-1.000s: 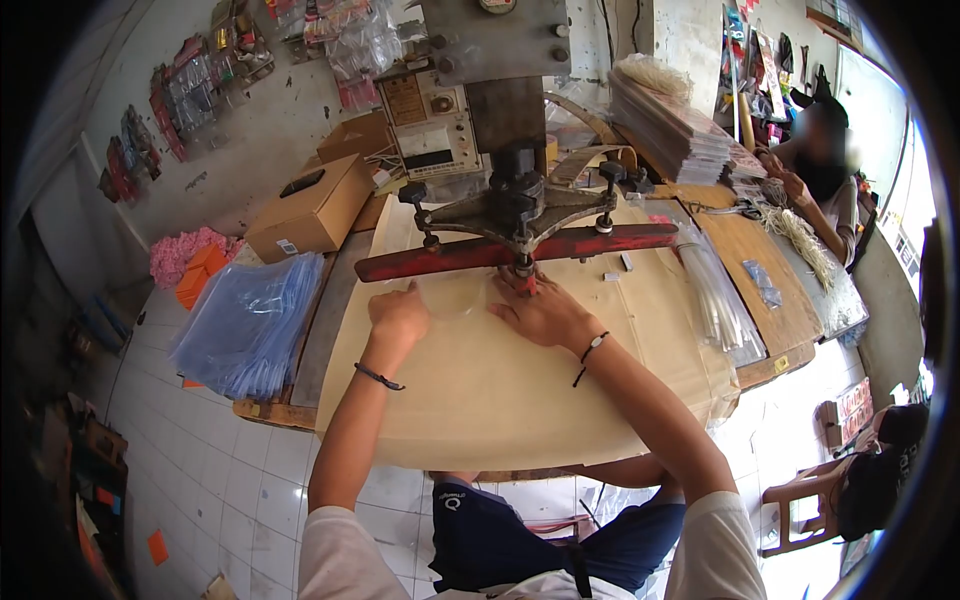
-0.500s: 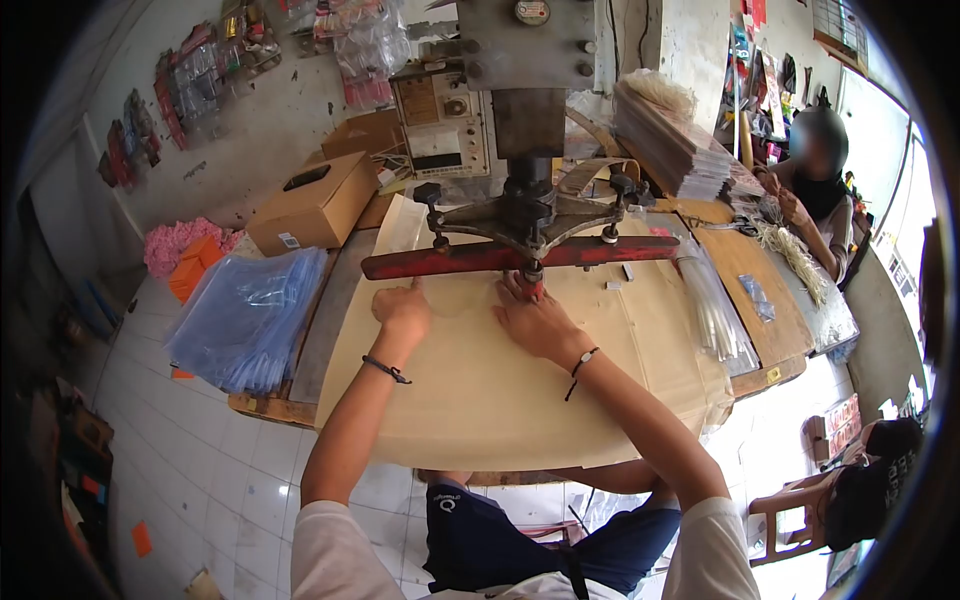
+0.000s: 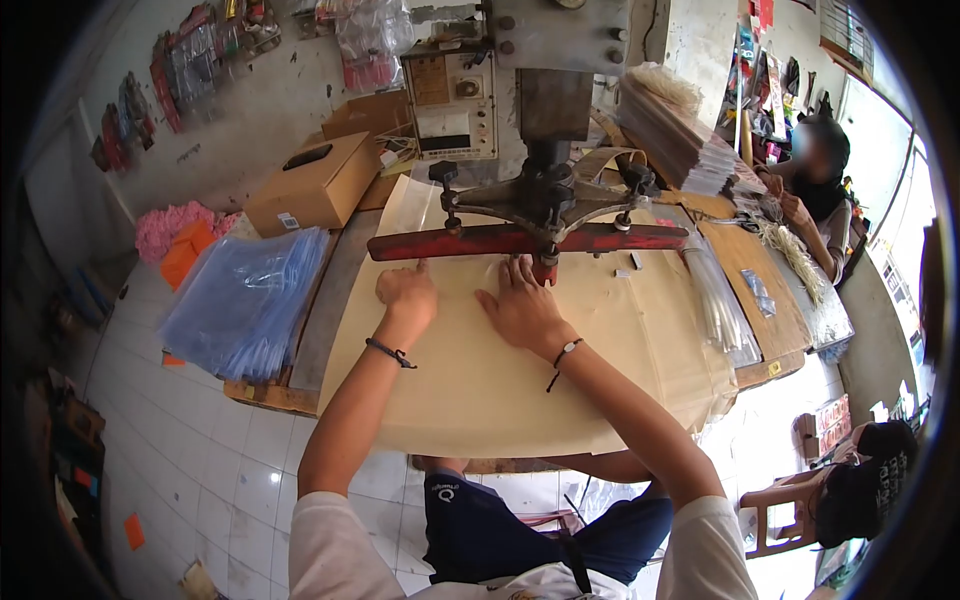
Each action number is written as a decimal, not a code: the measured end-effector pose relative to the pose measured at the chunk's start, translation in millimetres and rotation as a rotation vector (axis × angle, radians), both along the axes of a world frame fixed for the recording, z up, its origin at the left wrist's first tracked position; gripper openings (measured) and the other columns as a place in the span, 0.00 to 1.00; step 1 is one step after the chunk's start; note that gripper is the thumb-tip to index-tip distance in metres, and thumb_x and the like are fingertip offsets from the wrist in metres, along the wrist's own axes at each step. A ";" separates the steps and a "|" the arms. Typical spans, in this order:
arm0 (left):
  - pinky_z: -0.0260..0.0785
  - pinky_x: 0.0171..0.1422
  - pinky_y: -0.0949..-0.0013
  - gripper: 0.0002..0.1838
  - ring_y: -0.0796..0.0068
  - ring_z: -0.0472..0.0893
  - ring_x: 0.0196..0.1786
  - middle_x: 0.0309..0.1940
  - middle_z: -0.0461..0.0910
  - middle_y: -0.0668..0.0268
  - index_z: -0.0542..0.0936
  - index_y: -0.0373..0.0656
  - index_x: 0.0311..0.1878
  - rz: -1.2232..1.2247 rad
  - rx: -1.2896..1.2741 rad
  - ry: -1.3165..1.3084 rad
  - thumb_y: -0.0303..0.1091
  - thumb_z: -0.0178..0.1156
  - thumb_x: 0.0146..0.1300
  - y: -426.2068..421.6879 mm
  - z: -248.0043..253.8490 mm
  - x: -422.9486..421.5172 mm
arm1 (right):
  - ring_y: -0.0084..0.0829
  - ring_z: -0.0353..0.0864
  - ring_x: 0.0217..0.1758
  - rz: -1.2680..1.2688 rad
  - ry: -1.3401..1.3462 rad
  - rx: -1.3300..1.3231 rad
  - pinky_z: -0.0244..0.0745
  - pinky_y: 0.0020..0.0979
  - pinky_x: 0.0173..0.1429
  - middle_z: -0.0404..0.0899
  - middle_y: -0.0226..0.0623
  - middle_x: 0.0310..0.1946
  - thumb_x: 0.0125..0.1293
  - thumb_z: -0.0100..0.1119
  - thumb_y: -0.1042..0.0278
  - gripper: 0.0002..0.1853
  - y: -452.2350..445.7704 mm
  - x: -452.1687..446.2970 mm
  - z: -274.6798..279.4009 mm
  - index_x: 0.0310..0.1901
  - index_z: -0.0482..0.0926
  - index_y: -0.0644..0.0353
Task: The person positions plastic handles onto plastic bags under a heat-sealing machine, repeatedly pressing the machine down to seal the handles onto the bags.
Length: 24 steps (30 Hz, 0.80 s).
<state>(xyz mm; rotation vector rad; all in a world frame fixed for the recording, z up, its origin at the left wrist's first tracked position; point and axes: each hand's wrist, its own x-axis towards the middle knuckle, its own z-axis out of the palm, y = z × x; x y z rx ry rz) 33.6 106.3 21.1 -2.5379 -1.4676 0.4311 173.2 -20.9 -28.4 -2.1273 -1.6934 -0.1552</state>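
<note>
A broad beige sheet covers the worktable under a press. Across it runs the press's long red-and-black bar, hung from a dark metal bracket. My left hand rests on the sheet just in front of the bar's left half, index finger stretched toward it and the other fingers curled. Close to the bar's middle, my right hand lies flat, fingertips near the bar's lower edge and thumb out to the side. A faint clear film seems to lie between the hands; its edges are hard to make out.
Clear bluish plastic sheets are stacked at the left beside a cardboard box. White plastic strips lie right of the sheet. A machine with a dial stands behind. Another person sits at the far right.
My right hand has shifted slightly left, its thumb now spread away from the fingers. My left hand stays near the bar with its index finger extended. The whole view has shifted a little.
</note>
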 end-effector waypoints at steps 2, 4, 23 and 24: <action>0.75 0.54 0.63 0.41 0.65 0.88 0.52 0.50 0.88 0.62 0.55 0.57 0.83 0.002 0.007 0.002 0.35 0.54 0.65 -0.1 0.5 -0.3 | 0.63 0.52 0.81 0.009 0.020 0.002 0.51 0.49 0.83 0.57 0.71 0.74 0.78 0.41 0.40 0.43 2.0 -1.7 0.7 0.71 0.60 0.81; 0.75 0.54 0.64 0.42 0.65 0.88 0.52 0.50 0.88 0.62 0.55 0.57 0.83 0.009 0.010 -0.002 0.35 0.55 0.65 -0.3 1.1 -1.0 | 0.62 0.50 0.82 0.005 0.036 -0.019 0.50 0.48 0.84 0.56 0.70 0.75 0.78 0.42 0.40 0.43 2.2 -3.4 4.8 0.72 0.59 0.81; 0.76 0.55 0.61 0.39 0.65 0.88 0.53 0.54 0.87 0.64 0.55 0.52 0.82 0.092 -0.061 0.041 0.36 0.54 0.68 -4.2 11.3 -7.8 | 0.58 0.50 0.82 0.154 0.040 0.026 0.45 0.45 0.85 0.56 0.69 0.75 0.76 0.45 0.41 0.43 5.8 5.3 4.0 0.72 0.59 0.80; 0.76 0.55 0.61 0.36 0.64 0.88 0.52 0.54 0.87 0.64 0.60 0.52 0.80 0.084 -0.040 0.012 0.37 0.54 0.68 -2.8 8.4 -12.3 | 0.57 0.51 0.82 0.167 0.021 0.036 0.46 0.45 0.85 0.57 0.69 0.75 0.76 0.46 0.42 0.42 3.7 4.7 4.5 0.72 0.59 0.79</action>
